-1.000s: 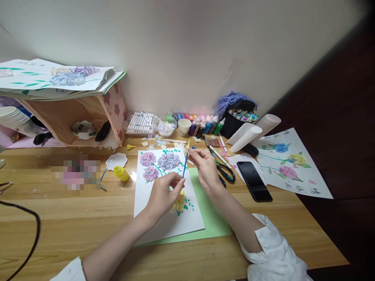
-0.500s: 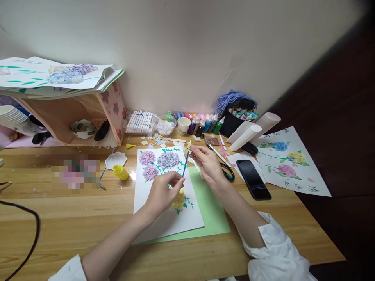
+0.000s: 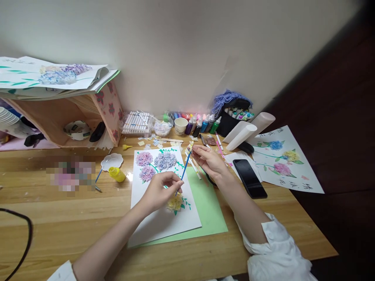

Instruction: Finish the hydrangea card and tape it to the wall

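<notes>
So, we have the wooden table [image 3: 58,218] stretching out beneath our fingers, with the green sheet [image 3: 211,218] poking out under the white sheet [image 3: 164,224], which lies just below them. Our left hand [image 3: 164,191] is over that white sheet, thumb and fingertips pinching; our right hand [image 3: 208,160] is farther up, thumb and forefinger pressed together.

And look at the blooms! Beyond the left fingers, the bluish flower [image 3: 165,161] and two pink flowers [image 3: 144,159] [image 3: 147,173] look thickly filled, so we'd call those three done. Right below the same fingers, the yellow flower [image 3: 175,203] looks smaller and sparser, perhaps still part-built, though our hand hides some paper.

Left of those fingers, the yellow bottle [image 3: 116,174] is near. Between our hands slants the blue stick [image 3: 186,164], held in the left pinch, and at its upper tip sits a tiny yellow scrap [image 3: 191,144], seemingly gripped by the right fingertips, not yet on the sheet.
</notes>
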The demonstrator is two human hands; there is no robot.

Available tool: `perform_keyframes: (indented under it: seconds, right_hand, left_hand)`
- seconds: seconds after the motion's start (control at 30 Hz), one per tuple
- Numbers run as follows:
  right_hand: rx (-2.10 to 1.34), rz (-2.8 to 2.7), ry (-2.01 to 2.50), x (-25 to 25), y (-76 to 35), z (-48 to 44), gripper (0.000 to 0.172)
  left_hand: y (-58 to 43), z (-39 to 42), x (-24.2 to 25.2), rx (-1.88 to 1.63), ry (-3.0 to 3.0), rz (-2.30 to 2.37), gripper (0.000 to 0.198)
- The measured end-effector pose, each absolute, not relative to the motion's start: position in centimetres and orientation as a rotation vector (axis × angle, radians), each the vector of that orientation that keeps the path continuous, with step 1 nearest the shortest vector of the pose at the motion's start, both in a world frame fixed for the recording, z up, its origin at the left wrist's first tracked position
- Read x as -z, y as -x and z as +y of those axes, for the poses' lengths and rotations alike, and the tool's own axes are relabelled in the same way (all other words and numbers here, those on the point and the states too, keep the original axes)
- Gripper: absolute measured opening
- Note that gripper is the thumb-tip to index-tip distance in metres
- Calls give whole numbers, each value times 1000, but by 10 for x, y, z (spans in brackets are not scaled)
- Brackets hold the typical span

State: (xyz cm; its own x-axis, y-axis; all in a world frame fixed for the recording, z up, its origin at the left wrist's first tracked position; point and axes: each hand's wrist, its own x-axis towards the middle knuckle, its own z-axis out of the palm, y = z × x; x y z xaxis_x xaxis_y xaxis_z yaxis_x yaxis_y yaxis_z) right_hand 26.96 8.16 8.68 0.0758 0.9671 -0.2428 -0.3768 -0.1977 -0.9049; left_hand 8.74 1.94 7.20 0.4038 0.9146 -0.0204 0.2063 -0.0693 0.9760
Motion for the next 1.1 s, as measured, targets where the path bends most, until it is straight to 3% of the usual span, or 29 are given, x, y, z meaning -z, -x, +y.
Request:
perform_keyframes:
  seconds: [0.53,0.9,1.0,1.1]
  right_hand:
    - [-1268,-805,1168,-93,-297,94,29]
    - [-1329,-1403,1106,-100,-166,120,25]
    - [-1180,-1575,1020,-106,-138,140,24]
    - [-804,-1675,1084,-102,-143,171,19]
  left_hand:
    - [-48,-2,-80,-869,-1654,1238,19]
    - [69,-60,-64,-1737,-1265,1964,19]
    - [83,-49,-59,-1762,-1203,1989,23]
    - [79,-36,-59,-1708,-1252,1884,22]
